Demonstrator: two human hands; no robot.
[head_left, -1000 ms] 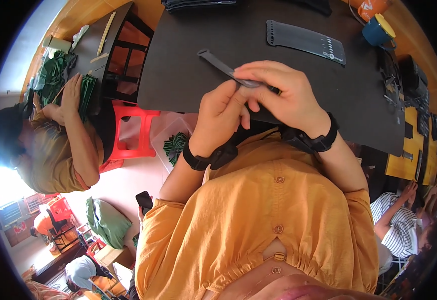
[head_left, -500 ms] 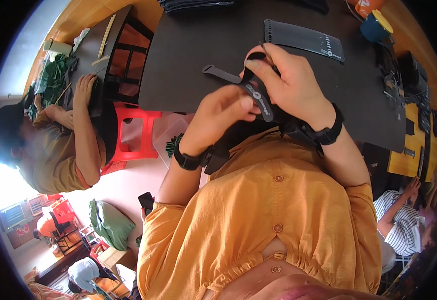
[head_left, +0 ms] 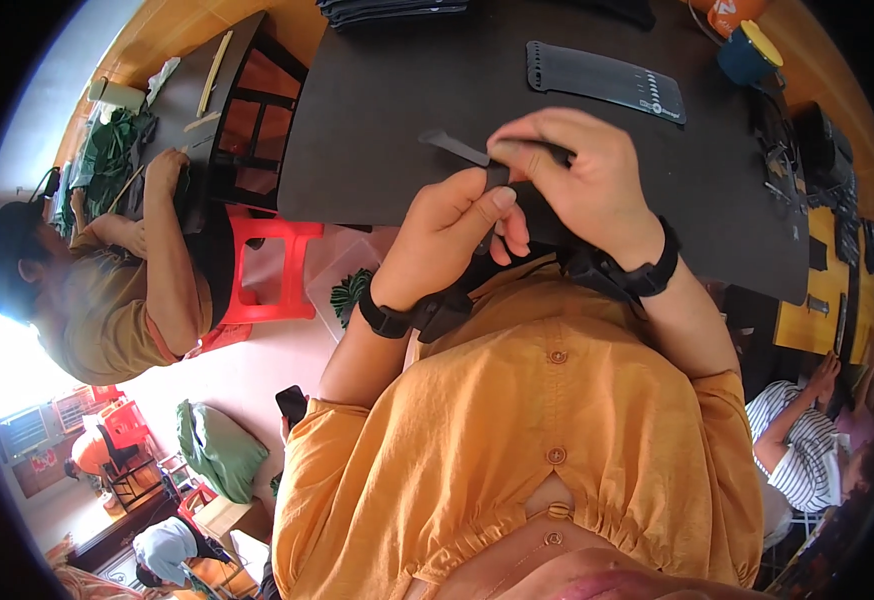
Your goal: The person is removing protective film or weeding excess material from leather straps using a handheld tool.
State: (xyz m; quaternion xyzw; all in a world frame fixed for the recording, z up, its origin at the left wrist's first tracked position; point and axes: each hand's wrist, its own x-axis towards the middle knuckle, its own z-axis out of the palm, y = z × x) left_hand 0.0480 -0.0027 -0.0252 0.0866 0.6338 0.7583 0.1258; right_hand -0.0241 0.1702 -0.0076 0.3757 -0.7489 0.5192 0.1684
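Observation:
Above the near part of the dark table (head_left: pixel 387 90) I hold a narrow dark strap (head_left: pixel 462 150) in both hands. Its loose end sticks out to the far left, smeared by motion. My left hand (head_left: pixel 432 240) is closed, with thumb and fingers pinching the strap near its middle. Just to the right, my right hand (head_left: pixel 592 170) bends over a folded part of it with thumb and forefinger pressed together. The fingers hide much of the strap. Beyond my right hand lies a flat dark rectangular piece (head_left: pixel 597 80) with holes along one end and white print.
A stack of dark flat pieces (head_left: pixel 387 10) sits at the far edge. A blue mug with yellow lid (head_left: pixel 747 55) stands far right. On the left, a co-worker (head_left: pixel 127 310) sits at another table beside a red stool (head_left: pixel 275 270). Another person in stripes (head_left: pixel 807 450) is at right.
The strap has turned in my hands; its printed rounded end is now hidden. My left hand has moved slightly right and up its length. My right hand has rolled over, knuckles upward.

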